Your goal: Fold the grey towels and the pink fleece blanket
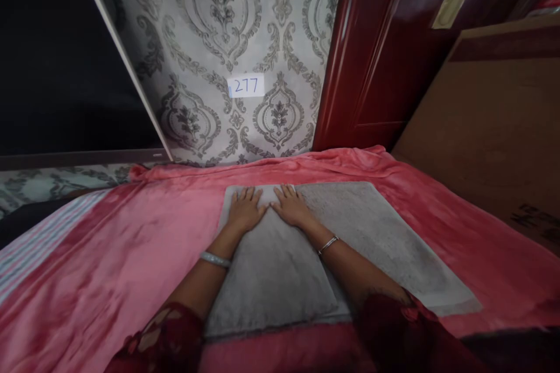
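Patterned grey wallpaper (219,41) carries a small white label reading 277 (245,85), beside a dark red door (371,58). Below lies a bed covered by a pink blanket (109,256). A grey folded towel (371,233) rests flat on the blanket, at the middle of the bed. Both hands lie on the towel's far edge, palms down, fingers spread and grasping nothing: left hand (245,210), right hand (292,207), thumbs nearly touching. Each wrist wears a bangle.

"277" — white label (245,85) on wallpaper (210,41)
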The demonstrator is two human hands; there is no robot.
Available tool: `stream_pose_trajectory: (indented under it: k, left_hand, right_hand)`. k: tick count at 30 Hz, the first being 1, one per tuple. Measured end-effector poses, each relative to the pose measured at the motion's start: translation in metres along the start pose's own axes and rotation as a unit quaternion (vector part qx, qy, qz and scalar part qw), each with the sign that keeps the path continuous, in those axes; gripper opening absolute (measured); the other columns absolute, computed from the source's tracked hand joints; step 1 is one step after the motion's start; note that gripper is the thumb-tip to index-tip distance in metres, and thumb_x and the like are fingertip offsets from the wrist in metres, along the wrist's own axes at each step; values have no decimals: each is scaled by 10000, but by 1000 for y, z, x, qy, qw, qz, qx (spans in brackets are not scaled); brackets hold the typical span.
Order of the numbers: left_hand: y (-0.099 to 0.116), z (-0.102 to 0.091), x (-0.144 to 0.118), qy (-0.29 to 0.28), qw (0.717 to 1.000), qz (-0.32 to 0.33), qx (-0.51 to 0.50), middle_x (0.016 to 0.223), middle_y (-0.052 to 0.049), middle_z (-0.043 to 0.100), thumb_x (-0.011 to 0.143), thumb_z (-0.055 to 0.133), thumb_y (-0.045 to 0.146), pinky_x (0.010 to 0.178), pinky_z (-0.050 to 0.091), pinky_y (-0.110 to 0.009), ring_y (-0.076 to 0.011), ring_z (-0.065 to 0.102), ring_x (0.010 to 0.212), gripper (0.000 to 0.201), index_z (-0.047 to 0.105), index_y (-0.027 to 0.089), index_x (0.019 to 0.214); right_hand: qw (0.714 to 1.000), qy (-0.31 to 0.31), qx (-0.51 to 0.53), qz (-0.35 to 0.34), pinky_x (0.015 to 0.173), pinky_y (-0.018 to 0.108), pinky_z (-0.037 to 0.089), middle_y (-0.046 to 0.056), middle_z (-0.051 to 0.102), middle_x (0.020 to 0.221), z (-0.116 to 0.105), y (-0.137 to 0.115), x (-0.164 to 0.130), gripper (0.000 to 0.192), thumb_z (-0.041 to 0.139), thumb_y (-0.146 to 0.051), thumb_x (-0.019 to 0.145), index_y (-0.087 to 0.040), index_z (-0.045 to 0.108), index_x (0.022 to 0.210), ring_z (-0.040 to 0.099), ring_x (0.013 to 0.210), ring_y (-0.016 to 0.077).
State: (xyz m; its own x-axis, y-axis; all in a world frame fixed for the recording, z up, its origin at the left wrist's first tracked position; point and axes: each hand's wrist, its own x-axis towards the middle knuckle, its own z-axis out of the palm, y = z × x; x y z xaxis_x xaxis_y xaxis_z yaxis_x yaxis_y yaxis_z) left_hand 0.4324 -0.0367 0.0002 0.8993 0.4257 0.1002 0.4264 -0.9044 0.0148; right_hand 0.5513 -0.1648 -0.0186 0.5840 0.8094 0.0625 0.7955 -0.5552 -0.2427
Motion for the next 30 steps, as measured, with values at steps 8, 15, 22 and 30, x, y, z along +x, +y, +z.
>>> stream_pose_trajectory:
  k: [8, 15, 22, 30]
  left_hand:
    - [-43, -23, -42, -39, 999, -16, -10, 1648, -173, 248, 993, 340, 485, 1200, 203, -608, -318, 183, 1538, 652, 360, 121, 1533]
    - [-42, 4, -125, 5, 997, 4, -81, 1652, -207, 203, 942, 431, 573, 1204, 242, -584, -367, 190, 1527, 777, 318, 102, 1550]
    - [-29, 5, -132, 45, 994, 39, -92, 1602, -172, 362, 943, 468, 372, 1223, 222, -584, -319, 259, 1516, 608, 431, 117, 1494]
    - [-39, 14, -141, 6, 992, 72, -107, 1645, -157, 269, 965, 431, 461, 1232, 212, -565, -298, 188, 1538, 691, 302, 137, 1562]
  right_hand:
    - [1000, -13, -8, -2, 1204, 518, 159, 150, 162, 1665, 1, 1, -2, 669, 293, -517, 1031, -176, 235, 1605, 140, 1532, 309]
    - [1000, -25, -15, 11, 1203, 536, 154, 167, 170, 1659, -10, -4, -4, 655, 320, -483, 1035, -149, 255, 1596, 143, 1532, 309]
    - [969, -37, -3, -243, 1222, 503, 142, 21, 209, 1664, -5, -72, -28, 564, 333, -315, 1025, -302, 290, 1587, 149, 1535, 229]
    - [992, -49, -47, -110, 1220, 512, 148, 74, 192, 1663, -2, -18, 11, 611, 305, -490, 1040, -235, 276, 1594, 154, 1534, 265]
